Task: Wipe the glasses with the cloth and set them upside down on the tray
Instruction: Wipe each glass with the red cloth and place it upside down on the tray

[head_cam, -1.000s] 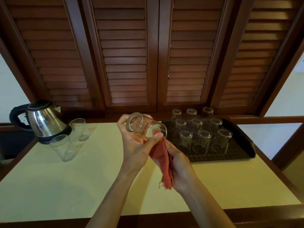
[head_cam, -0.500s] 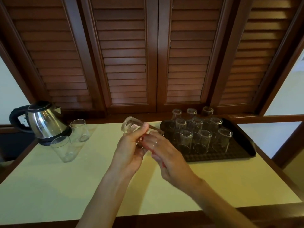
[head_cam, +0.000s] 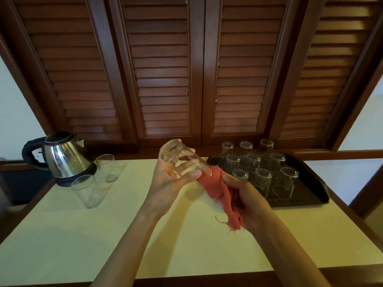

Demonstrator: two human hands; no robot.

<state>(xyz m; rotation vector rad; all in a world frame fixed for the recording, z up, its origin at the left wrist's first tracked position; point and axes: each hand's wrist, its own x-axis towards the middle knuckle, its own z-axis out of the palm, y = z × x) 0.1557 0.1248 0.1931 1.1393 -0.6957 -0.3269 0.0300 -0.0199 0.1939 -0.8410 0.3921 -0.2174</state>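
The left hand (head_cam: 172,181) grips a clear glass (head_cam: 182,162) above the table (head_cam: 124,235), thumb across the near side of the wall and fingers curled behind it. The glass is tilted, base up and to the left, mouth down and to the right. The right hand (head_cam: 246,199) clutches a red cloth (head_cam: 219,191); one end of the cloth is bunched at the mouth of the glass, and the frayed other end hangs below the palm. Whether the cloth reaches inside the glass cannot be determined.

Just right of the hands, a black tray (head_cam: 310,195) sits on the table's far right part. Nine glasses stand upside down in three rows on it, close together; the near row includes an inverted glass (head_cam: 263,181) directly behind the right hand's thumb. The far row (head_cam: 246,147) stands at the tray's back edge.

On the left of the table, two glasses stand upright, mouths up: one near glass (head_cam: 87,191) and one far glass (head_cam: 107,167). Both stand just beside a steel kettle (head_cam: 64,158) on its black base, at the far left corner.

Behind the table, dark wooden louvred shutters (head_cam: 165,69) fill the wall.
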